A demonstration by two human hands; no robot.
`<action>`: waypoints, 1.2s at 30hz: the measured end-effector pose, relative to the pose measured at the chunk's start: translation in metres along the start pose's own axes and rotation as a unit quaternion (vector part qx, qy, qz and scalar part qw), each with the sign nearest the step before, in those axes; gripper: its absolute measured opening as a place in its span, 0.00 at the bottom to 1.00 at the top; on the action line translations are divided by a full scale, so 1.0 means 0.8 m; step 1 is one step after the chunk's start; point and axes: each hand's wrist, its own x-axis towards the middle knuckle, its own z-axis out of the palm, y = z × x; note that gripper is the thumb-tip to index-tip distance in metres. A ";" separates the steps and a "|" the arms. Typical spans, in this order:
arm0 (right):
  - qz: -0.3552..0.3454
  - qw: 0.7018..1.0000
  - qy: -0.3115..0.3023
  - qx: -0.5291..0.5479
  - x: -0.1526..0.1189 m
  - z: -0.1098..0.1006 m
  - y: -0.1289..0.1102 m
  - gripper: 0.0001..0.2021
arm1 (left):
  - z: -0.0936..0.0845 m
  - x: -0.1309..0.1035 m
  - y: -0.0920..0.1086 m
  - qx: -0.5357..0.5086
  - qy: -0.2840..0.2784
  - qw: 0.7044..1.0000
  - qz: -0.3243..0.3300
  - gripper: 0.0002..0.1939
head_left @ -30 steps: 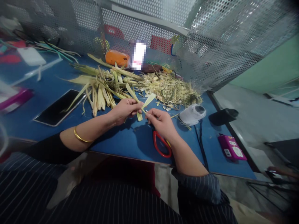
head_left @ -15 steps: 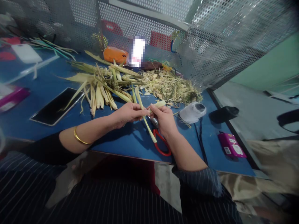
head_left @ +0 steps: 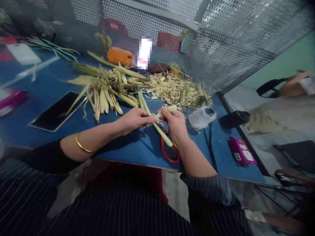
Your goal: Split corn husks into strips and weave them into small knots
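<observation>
My left hand (head_left: 131, 122) pinches a long pale corn husk strip (head_left: 164, 136) that slants down toward me across the table. Close beside it, my right hand (head_left: 176, 126) is closed on a shorter husk piece (head_left: 171, 108), its end sticking out above the fingers. The fingertips of both hands nearly meet where the pieces cross. Under the hands lie scissors with red handles (head_left: 170, 159), partly covered by the strip and my right hand. Just beyond are a bundle of husks (head_left: 104, 101) and a heap of shredded husk (head_left: 178, 90).
A dark-screened phone (head_left: 57, 111) lies at left on the blue table. To the right are a white thread spool (head_left: 200, 118), a black cylinder (head_left: 234, 119) and a purple packet (head_left: 242, 151). An orange packet (head_left: 120, 56) sits near the perforated metal panel (head_left: 157, 19). A person is at far right.
The lower end of the husk strip has swung slightly right and looks wider. Both hands stay close together. At far right, the person has moved and more of them shows.
</observation>
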 end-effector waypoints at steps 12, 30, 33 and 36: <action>-0.129 0.963 -0.107 -0.211 -0.014 0.005 -0.016 0.09 | 0.010 -0.004 -0.006 0.071 -0.032 0.997 -0.003 0.16; -0.372 0.802 0.047 -0.465 -0.036 -0.004 -0.025 0.14 | 0.000 0.010 0.000 -0.208 0.125 0.970 0.032 0.13; -0.289 0.837 -0.057 -0.460 -0.038 0.015 -0.012 0.13 | 0.000 0.010 0.003 -0.236 0.139 0.961 0.037 0.14; -0.154 0.896 -0.115 -0.400 -0.033 0.030 0.002 0.14 | 0.007 0.009 0.002 -0.248 0.126 0.960 0.028 0.13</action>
